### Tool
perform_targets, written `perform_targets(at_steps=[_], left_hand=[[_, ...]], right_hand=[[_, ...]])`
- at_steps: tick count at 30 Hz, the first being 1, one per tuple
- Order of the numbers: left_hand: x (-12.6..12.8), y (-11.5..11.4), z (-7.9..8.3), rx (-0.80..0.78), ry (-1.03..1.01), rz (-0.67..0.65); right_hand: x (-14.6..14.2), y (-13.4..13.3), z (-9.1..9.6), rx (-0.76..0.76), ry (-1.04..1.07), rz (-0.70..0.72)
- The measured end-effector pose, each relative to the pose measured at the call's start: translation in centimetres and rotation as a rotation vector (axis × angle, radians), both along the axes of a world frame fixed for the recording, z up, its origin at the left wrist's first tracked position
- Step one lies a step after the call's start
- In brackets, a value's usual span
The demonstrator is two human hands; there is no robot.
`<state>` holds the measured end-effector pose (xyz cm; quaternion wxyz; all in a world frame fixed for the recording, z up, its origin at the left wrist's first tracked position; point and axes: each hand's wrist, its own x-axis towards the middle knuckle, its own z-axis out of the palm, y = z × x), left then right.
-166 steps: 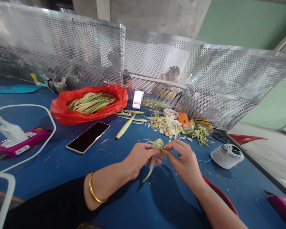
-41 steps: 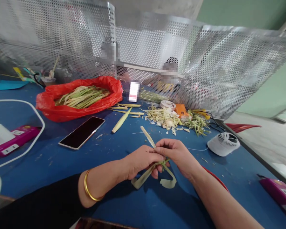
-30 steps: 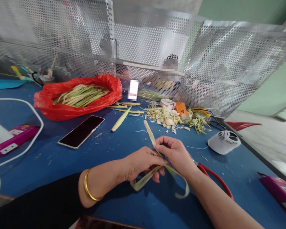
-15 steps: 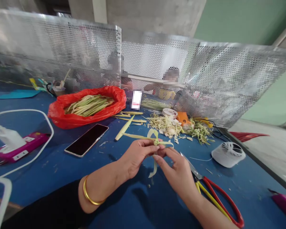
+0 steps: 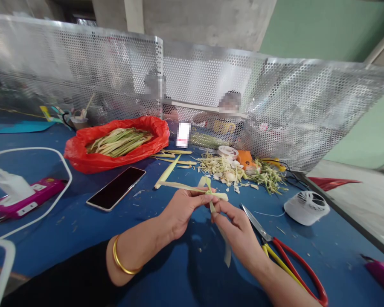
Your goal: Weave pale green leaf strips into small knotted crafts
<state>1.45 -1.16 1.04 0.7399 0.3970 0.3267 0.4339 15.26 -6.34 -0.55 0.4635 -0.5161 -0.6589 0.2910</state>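
Pale green leaf strips (image 5: 209,192) cross in a small folded knot, with loose ends sticking out to several sides. My left hand (image 5: 182,211), a gold bangle on its wrist, pinches the knot between thumb and fingers. My right hand (image 5: 235,228) is closed on one strip just below the knot, and that strip's tail (image 5: 227,251) hangs toward the table. Right of my right hand lie scissors (image 5: 258,224) with red and yellow handles, partly covered by my forearm. A pointed pale leaf piece (image 5: 168,172) rests on the table beyond my left hand.
A red plastic bag (image 5: 115,162) of long leaves stands at back left, near a phone (image 5: 117,187). Leaf scraps (image 5: 227,168) lie behind my hands. A white spool (image 5: 306,208) is at right. Power strip (image 5: 28,200) and white cable are left. Perforated metal screens (image 5: 205,72) edge the table.
My right hand has shifted slightly downward and now grips the hanging strip, whose tail has swung to the right. The long left strip has tilted a little. My left hand stays in place.
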Motion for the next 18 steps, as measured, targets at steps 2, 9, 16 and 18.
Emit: perform_targets(at_steps=[2, 9, 16, 18], left_hand=[[0.0, 0.0, 0.0, -0.027, -0.027, -0.007], [-0.3, 0.2, 0.1, -0.088, -0.039, -0.074], [-0.1, -0.1, 0.1, -0.018, 0.040, -0.077], [-0.1, -0.2, -0.1, 0.029, 0.107, -0.060]], right_hand=[[-0.1, -0.1, 0.2, 0.034, -0.073, -0.009], [1.3, -0.2, 1.0, 0.357, -0.413, -0.242], [2.0, 0.7, 0.6, 0.459, -0.648, -0.239], [1.8, 0.6, 0.6, 0.487, -0.674, -0.222]])
